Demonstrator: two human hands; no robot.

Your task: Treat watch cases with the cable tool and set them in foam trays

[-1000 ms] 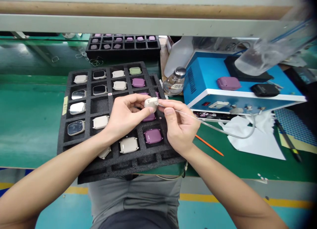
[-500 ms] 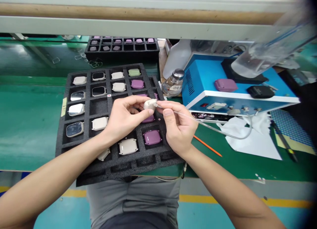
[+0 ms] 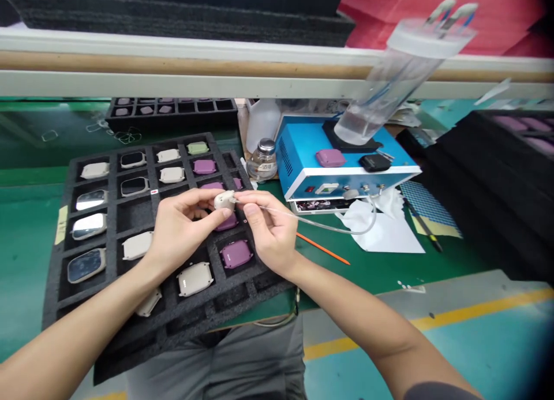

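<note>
Between the thumb and fingers of my left hand [image 3: 179, 221] is a beige watch case [image 3: 224, 200], tilted up on edge. My right hand [image 3: 272, 230] pinches the end of a thin clear tube [image 3: 320, 222] against the side of that case; the exact contact is too small to make out. Both hands are above a black foam tray [image 3: 168, 305] whose compartments hold beige watch cases [image 3: 195, 279], purple cases [image 3: 236, 254], a green case [image 3: 198, 148] and several with dark glass faces [image 3: 86, 266].
The tube runs to a blue machine [image 3: 298, 157] bearing a clear cylinder [image 3: 381, 88], a purple case and a black object. A glass bottle [image 3: 262, 163] stands left of it. An orange stick [image 3: 322, 249] and white paper [image 3: 389, 235] lie right. A shelf edge [image 3: 173, 82] crosses above.
My view has swung up and to the right, so the tray and both hands appear further left and the whole cylinder shows. The grip on the case and the tube stays the same.
</note>
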